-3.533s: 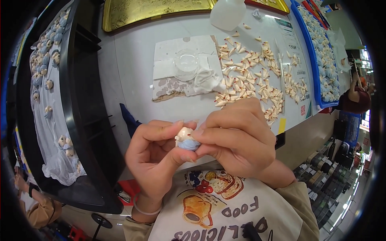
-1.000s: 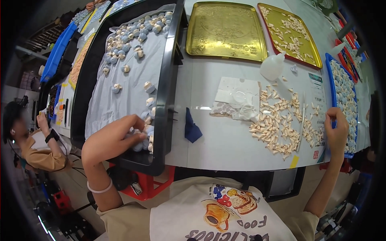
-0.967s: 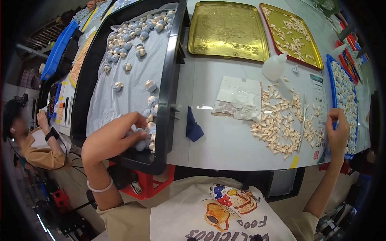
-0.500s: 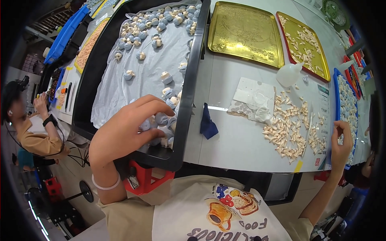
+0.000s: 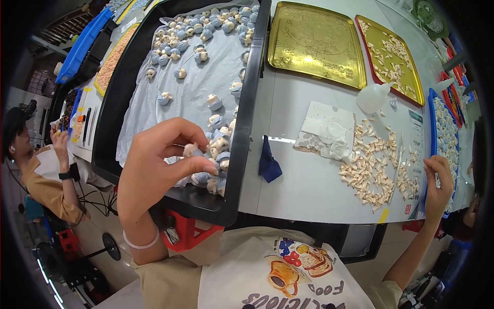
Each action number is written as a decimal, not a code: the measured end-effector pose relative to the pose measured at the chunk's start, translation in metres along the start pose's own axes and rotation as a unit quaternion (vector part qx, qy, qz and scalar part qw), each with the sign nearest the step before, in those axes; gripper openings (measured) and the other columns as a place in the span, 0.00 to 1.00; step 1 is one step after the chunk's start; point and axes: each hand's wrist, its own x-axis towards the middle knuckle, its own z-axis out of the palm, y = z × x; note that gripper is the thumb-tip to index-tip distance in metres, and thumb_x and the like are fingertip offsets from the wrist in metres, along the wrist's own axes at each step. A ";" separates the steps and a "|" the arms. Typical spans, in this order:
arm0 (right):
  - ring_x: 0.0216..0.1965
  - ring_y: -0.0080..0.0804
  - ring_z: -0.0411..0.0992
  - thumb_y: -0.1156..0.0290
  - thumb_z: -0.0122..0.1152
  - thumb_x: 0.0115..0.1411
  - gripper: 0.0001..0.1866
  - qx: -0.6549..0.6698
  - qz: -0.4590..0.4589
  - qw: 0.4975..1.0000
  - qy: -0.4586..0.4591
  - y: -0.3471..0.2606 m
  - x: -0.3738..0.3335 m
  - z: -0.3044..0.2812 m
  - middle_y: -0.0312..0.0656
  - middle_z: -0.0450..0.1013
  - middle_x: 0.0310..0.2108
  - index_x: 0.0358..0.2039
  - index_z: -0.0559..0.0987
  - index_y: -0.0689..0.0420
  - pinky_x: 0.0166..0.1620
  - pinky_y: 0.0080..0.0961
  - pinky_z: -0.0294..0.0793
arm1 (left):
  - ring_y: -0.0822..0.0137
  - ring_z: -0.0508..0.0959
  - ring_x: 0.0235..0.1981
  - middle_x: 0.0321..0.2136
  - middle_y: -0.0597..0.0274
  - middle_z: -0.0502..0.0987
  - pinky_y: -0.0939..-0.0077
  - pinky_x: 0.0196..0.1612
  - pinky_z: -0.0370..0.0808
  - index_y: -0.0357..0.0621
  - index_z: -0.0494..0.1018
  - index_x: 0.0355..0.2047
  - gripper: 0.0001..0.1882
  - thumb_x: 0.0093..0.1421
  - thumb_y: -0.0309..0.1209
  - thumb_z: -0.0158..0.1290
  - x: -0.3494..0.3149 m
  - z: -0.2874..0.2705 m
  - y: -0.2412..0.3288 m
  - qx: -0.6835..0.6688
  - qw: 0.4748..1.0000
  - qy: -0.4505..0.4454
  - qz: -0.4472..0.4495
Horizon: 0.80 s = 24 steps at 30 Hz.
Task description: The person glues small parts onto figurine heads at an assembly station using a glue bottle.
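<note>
My left hand [image 5: 167, 167] is over the near end of a black tray [image 5: 226, 208] lined with white paper. Between its thumb and fingers it pinches a small blue-and-white figurine [image 5: 192, 150]. Beneath and beside these fingers lie more such figurines [image 5: 221, 144], crowded along the tray's right wall. Out to the right, my right hand [image 5: 439, 186] hangs at the near edge of a blue tray [image 5: 433, 116] filled with blue-and-white pieces. Its fingers are loosely bent, with a gap to the thumb and nothing visible in it.
Many small cream pointed pieces [image 5: 368, 177] lie on the table by a white tile [image 5: 321, 126] and a squeeze bottle [image 5: 374, 98]. A dark blue cloth [image 5: 268, 162] is beside the black tray. Gold trays [image 5: 316, 44] stand behind. Another person [image 5: 46, 170] works at left.
My left hand has lifted and turned slightly, and a figurine now shows in its pinch. The right hand has barely moved. The person at left has shifted their head and arm.
</note>
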 end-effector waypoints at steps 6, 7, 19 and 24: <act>0.36 0.27 0.70 0.86 0.56 0.52 0.06 0.051 0.029 0.998 0.016 -0.004 0.003 0.000 0.42 0.72 0.33 0.32 0.75 0.67 0.41 0.18 0.67 | 0.68 0.79 0.26 0.27 0.57 0.78 0.82 0.27 0.74 0.38 0.76 0.26 0.15 0.41 0.32 0.68 -0.030 0.018 0.020 0.054 0.975 0.106 0.188; 0.36 0.25 0.69 0.86 0.56 0.53 0.05 0.087 0.043 0.995 0.022 -0.008 0.005 -0.003 0.41 0.72 0.33 0.32 0.75 0.67 0.42 0.18 0.67 | 0.68 0.78 0.26 0.26 0.55 0.78 0.83 0.25 0.73 0.39 0.76 0.26 0.16 0.40 0.34 0.68 -0.036 0.027 0.021 0.032 0.965 0.091 0.242; 0.33 0.24 0.69 0.88 0.58 0.49 0.07 0.262 0.005 0.965 0.003 -0.055 0.052 0.021 0.40 0.72 0.30 0.29 0.75 0.65 0.40 0.17 0.67 | 0.62 0.75 0.43 0.48 0.45 0.69 0.75 0.44 0.73 0.34 0.72 0.40 0.13 0.54 0.22 0.56 -0.014 0.147 0.004 -0.393 0.890 -0.226 0.038; 0.31 0.21 0.68 0.86 0.60 0.49 0.06 0.279 0.019 0.960 -0.015 -0.064 0.063 0.028 0.39 0.73 0.29 0.29 0.75 0.65 0.37 0.16 0.66 | 0.65 0.70 0.50 0.50 0.47 0.67 0.75 0.49 0.69 0.34 0.71 0.42 0.14 0.53 0.20 0.56 -0.005 0.150 -0.018 -0.411 0.892 -0.170 0.079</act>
